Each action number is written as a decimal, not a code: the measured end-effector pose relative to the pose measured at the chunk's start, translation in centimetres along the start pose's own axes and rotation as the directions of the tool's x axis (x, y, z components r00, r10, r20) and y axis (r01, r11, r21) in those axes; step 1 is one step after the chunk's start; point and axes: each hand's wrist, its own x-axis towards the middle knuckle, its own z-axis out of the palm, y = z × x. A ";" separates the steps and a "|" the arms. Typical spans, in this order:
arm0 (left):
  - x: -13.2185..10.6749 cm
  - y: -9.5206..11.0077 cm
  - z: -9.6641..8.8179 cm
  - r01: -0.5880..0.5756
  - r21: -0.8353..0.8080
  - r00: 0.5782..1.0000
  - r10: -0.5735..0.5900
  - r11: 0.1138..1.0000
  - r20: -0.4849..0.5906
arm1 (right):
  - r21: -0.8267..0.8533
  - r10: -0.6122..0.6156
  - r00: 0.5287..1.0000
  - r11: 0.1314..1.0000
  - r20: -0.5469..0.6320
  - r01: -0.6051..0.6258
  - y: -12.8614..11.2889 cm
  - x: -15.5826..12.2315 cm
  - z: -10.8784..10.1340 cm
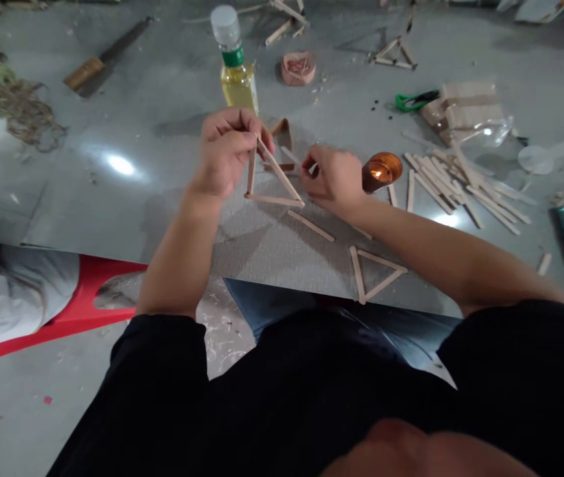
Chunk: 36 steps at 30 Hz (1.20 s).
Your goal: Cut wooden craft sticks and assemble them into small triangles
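Note:
My left hand (223,154) pinches the top corner of a triangle of craft sticks (275,199), held upright above the table. My right hand (334,173) is closed on a thin whitish stick (290,156) pointing toward that triangle; its exact kind is unclear. Just right of this hand, a small flame burns in a copper-coloured candle cup (382,171). Behind the held triangle stands a brown bent piece (282,134), partly hidden. A second craft-stick triangle (382,260) lies flat at the table's near edge, and a loose craft stick (310,225) lies between the two.
A bottle of yellow liquid (238,79) stands behind my left hand. Loose craft sticks (441,182) and a plastic pack (473,109) lie to the right. Farther back are a pink dish (298,69), another triangle (395,54) and a wooden-handled knife (86,74). Someone sits at left.

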 end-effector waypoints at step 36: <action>1.0 -0.5 -0.8 -0.111 0.020 0.991 0.113 0.994 -0.072 | 0.072 0.002 0.992 0.997 0.126 -0.011 1.7 0.4 0.9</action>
